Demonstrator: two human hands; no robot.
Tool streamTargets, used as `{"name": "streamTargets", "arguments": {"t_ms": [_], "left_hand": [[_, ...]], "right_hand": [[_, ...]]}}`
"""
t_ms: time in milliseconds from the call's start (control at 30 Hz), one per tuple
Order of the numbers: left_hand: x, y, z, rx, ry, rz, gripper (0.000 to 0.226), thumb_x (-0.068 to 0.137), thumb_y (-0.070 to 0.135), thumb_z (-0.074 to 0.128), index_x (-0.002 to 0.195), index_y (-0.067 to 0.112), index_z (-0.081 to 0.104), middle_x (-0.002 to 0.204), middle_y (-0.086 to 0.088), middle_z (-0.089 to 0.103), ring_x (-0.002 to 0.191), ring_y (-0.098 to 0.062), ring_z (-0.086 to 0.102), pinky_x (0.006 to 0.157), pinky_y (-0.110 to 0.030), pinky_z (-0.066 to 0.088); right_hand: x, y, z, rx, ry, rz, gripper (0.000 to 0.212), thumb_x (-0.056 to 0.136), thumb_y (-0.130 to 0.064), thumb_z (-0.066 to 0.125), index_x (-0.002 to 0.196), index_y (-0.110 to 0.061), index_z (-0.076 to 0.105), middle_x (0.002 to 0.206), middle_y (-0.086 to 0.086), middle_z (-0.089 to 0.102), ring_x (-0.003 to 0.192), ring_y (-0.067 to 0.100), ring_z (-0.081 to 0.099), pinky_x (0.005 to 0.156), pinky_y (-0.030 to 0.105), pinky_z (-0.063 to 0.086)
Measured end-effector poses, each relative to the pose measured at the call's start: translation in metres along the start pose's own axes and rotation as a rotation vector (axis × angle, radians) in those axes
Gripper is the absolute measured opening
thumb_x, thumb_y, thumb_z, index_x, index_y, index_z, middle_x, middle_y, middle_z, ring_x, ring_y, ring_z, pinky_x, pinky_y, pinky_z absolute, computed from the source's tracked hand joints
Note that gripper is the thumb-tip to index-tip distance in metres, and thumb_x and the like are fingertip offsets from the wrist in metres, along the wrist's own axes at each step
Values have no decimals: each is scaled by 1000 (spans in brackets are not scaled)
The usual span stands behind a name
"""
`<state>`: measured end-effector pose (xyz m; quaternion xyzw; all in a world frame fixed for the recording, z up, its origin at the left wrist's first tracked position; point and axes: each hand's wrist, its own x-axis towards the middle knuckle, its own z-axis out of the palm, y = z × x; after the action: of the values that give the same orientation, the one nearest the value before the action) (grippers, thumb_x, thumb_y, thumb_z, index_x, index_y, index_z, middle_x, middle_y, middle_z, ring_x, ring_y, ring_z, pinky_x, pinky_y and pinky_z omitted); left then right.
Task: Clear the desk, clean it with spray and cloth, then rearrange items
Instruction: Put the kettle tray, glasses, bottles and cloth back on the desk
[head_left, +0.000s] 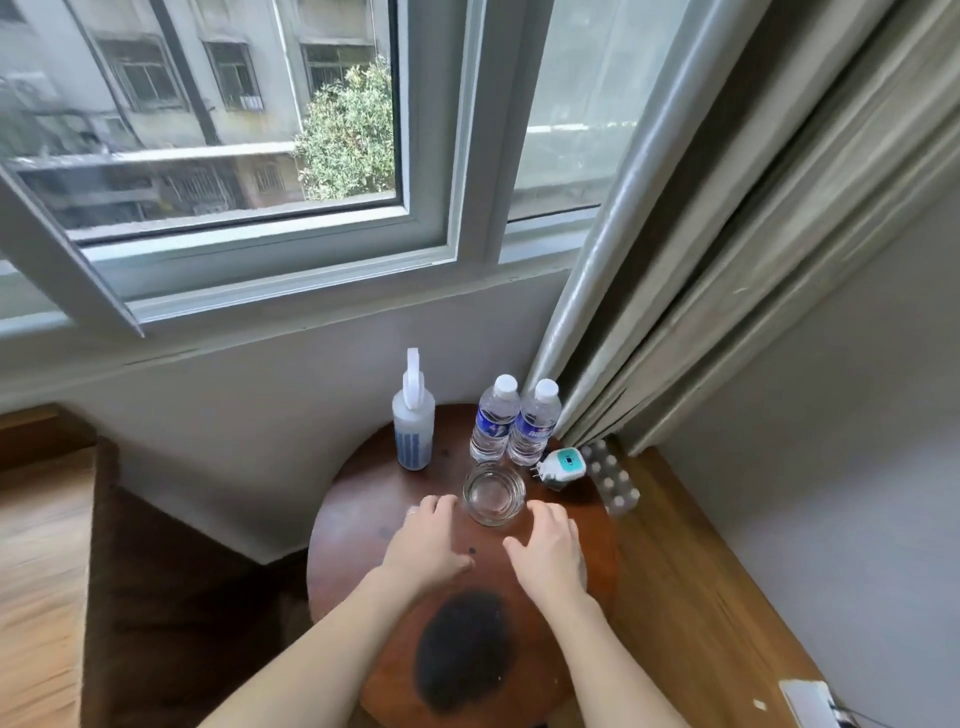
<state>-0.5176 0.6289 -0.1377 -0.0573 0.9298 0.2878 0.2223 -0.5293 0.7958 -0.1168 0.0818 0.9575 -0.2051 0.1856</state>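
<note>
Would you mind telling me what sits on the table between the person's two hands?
In the head view, the empty glass stands between the fingertips of the left hand and right hand; nearer the wrists, only bare tabletop shows.

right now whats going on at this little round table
A person reaches both hands over a small round wooden table by the window. The left hand and right hand flank an empty glass, fingers relaxed, neither gripping it yet. Behind it stand a spray bottle and two water bottles. A plug-in device and a blister pack lie at the right edge. Nothing looks cleared yet.
</note>
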Motion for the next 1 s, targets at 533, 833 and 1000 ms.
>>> {"name": "streamTargets", "arguments": {"t_ms": [533, 833, 1000], "left_hand": [[109, 22, 49, 16, 33, -92, 125, 60, 47, 85, 154, 11, 9, 160, -9, 16, 141, -30, 26, 111, -43, 35], [121, 41, 70, 59, 50, -171, 137, 53, 52, 90, 152, 12, 4, 157, -5, 13, 139, -30, 27, 106, -46, 41], [120, 33, 70, 21, 118, -109, 114, 58, 44, 84, 146, 10, 19, 140, -6, 32, 123, -31, 41, 99, -40, 46]], "right_hand": [[134, 42, -20, -246, 36, -141, 73, 90, -4, 59, 154, -25, 31, 164, 0, 18, 151, 26, 13, 114, 48, 34], [140, 44, -16, -238, -29, -174, 59, 94, -5, 53, 147, -31, 45, 153, -2, 35, 140, 28, 29, 109, 41, 38], [130, 42, -14, -246, -51, -186, 55, 94, -7, 53, 144, -30, 46, 147, 1, 38, 132, 28, 35, 104, 41, 42]]}}
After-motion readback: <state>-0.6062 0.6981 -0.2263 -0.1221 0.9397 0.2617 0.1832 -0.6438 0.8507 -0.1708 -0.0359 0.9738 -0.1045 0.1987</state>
